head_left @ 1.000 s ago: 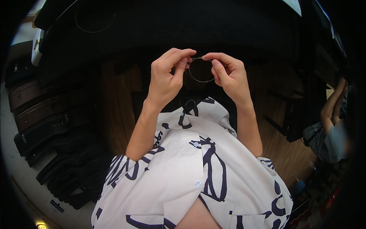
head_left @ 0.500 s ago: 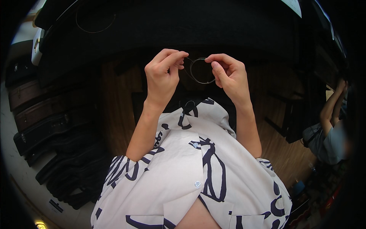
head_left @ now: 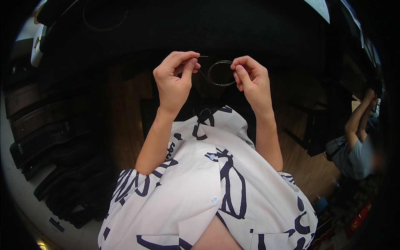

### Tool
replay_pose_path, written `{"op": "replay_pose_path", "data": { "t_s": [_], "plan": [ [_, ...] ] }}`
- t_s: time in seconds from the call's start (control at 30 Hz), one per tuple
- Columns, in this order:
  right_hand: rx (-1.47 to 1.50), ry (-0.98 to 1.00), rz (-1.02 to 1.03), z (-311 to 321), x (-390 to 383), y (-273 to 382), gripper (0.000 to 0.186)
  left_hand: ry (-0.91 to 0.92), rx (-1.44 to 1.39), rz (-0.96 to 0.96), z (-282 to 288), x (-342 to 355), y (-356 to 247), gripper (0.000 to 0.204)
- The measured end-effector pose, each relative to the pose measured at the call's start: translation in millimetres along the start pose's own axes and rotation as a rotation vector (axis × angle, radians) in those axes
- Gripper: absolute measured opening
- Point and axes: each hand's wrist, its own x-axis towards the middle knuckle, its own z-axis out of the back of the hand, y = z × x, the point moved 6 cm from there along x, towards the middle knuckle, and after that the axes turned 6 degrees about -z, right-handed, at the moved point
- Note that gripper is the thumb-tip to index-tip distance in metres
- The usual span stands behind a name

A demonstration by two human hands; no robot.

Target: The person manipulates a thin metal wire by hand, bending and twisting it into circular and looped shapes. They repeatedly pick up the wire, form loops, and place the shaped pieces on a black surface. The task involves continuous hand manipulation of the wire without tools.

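Note:
A thin metal wire string, wound into a small coil (head_left: 221,85), hangs in the air between my two hands. My right hand (head_left: 254,83) pinches the coil's right side between thumb and fingers. One loose end runs from the coil to my left hand (head_left: 175,79), where thumb and forefinger close on it. The tip of that end pokes out to the right past my left fingertips. Both hands are raised in front of the dark table (head_left: 200,33). On the table's far left lies another curved wire (head_left: 103,30), apart from my hands.
Several dark, long cases (head_left: 39,143) stand in a row along the left side. A white sheet (head_left: 320,9) lies at the far right. Beyond a dark stand (head_left: 312,129), a person (head_left: 358,154) is seated on the right, arms raised. Wooden floor (head_left: 308,168) shows below.
My hands have drawn slightly apart, the left one shifting left. The coil sits a little higher, and the wire's tip now shows beyond my left fingers.

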Motion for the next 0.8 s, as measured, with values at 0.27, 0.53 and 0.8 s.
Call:
{"op": "replay_pose_path", "data": {
  "t_s": [0.27, 0.53, 0.8],
  "plan": [
    [0.049, 0.039, 0.053, -5, 0, -1, 0.013, 0.079, -0.085, 0.255, 4, -10, 17, 0.018],
    [0.117, 0.085, 0.055, -5, -3, 4, 0.011, 0.186, -0.169, 0.309, -9, -11, 9, 0.020],
    [0.170, 0.087, 0.052, -1, -4, 1, 0.011, 0.280, -0.273, 0.358, -18, -11, 7, 0.016]
  ]
}}
